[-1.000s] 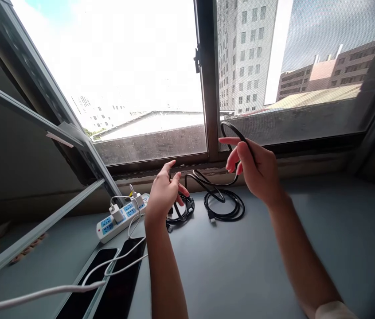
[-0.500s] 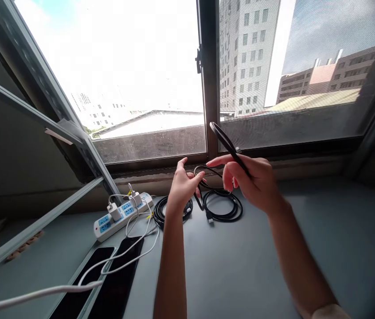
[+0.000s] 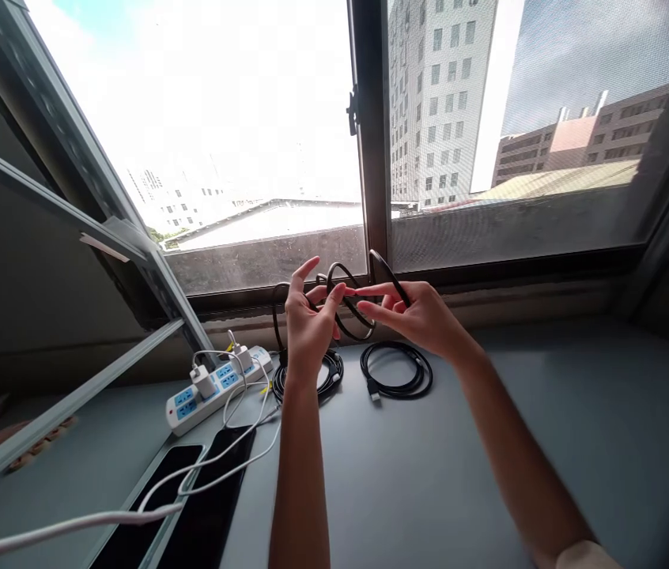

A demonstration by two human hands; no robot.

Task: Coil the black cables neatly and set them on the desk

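Note:
A black cable (image 3: 359, 330) hangs in loose loops between my two hands, above the table and in front of the window frame. My left hand (image 3: 312, 322) pinches the loops between thumb and fingers, its index finger raised. At the right, my right hand (image 3: 414, 310) has the cable running through its curled fingers, with its index fingertip touching near my left thumb. Beneath them, a coiled black cable (image 3: 397, 389) with a metal plug lies on the table. Another black coil (image 3: 334, 382) rests partly behind my left wrist.
A white power strip (image 3: 216, 395) with two chargers and white cables stands at the left. Two dark phones (image 3: 209, 494) lie in front of it. Metal shelf bars (image 3: 91, 379) cross the left side. The window (image 3: 251, 158) rises behind the grey table (image 3: 406, 490).
My right hand has moved left and down toward my left hand. The cable has gathered into more loops between them, and one part now hangs left of my left hand.

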